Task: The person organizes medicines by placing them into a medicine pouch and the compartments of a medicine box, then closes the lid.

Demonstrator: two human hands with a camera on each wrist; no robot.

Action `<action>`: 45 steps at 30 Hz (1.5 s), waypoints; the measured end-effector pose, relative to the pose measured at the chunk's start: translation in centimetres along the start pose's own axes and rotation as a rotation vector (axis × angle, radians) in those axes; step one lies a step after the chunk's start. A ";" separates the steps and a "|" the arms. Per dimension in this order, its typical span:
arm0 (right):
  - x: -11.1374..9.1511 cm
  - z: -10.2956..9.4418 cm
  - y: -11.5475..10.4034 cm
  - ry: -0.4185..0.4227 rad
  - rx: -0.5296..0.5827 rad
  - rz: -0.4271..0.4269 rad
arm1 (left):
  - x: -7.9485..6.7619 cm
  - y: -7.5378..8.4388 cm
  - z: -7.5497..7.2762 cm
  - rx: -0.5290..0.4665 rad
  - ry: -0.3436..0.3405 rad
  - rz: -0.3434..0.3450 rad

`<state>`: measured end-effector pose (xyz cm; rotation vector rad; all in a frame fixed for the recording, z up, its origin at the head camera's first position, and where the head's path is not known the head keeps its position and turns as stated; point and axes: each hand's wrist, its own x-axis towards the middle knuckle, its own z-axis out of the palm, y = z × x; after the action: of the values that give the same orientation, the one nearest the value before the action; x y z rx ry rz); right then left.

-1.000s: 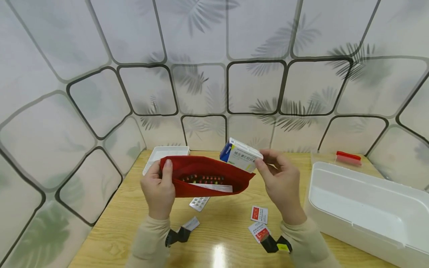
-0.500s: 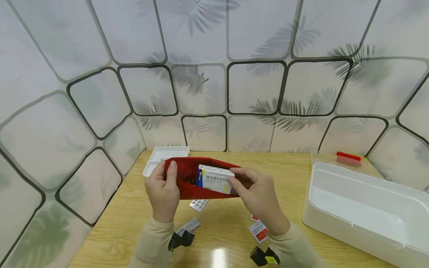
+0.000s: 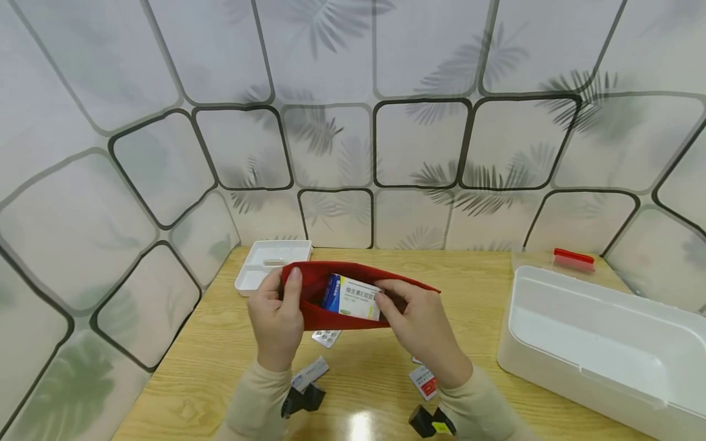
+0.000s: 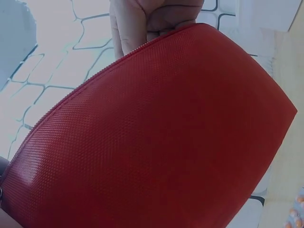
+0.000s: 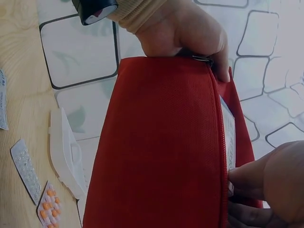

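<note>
A red zippered pouch [image 3: 331, 322] is held up over the table, its mouth spread apart. My left hand [image 3: 278, 327] grips its left end, thumb over the near edge. Inside the mouth sits a white and blue medicine box [image 3: 353, 298], tilted slightly, with its label facing me. My right hand [image 3: 427, 327] pinches the right end of that box between thumb and fingers, its fingers reaching into the pouch. From the right wrist view, the box's edge shows behind the zipper of the pouch [image 5: 161, 142]. Most of the pouch's contents are hidden behind the box.
A white compartment tray [image 3: 254, 277] lies at the back left. On the right stands a large white bin [image 3: 584, 383], with a red-edged clear thing [image 3: 573, 260] behind it. A blister pack [image 3: 325, 338], a small white packet [image 3: 310, 373] and a red-and-white packet [image 3: 423, 383] lie below the hands.
The right hand has brought the medicine box leftward and down from outside the pouch's right end into its mouth. The left hand and pouch have shifted slightly right.
</note>
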<state>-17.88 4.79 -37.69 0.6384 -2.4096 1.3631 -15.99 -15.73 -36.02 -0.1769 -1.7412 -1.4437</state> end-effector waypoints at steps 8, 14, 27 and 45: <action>0.0 0.4 0.1 -0.040 -0.185 -0.105 | -0.2 0.3 0.2 -0.092 -0.086 -0.017; -0.1 0.5 0.2 -0.126 -0.204 -0.071 | -0.3 0.5 0.2 -0.121 -0.132 -0.043; -0.1 -0.5 -0.2 -0.106 -0.157 -0.064 | 0.2 0.7 -0.4 -0.178 -0.017 -0.198; 1.5 -3.8 2.6 0.193 -0.183 -0.134 | 1.4 0.7 -1.4 -0.387 0.143 -0.265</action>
<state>-20.35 8.90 -36.92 0.5806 -2.2602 1.0826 -15.78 -17.22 -34.60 -0.0447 -1.3948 -1.9320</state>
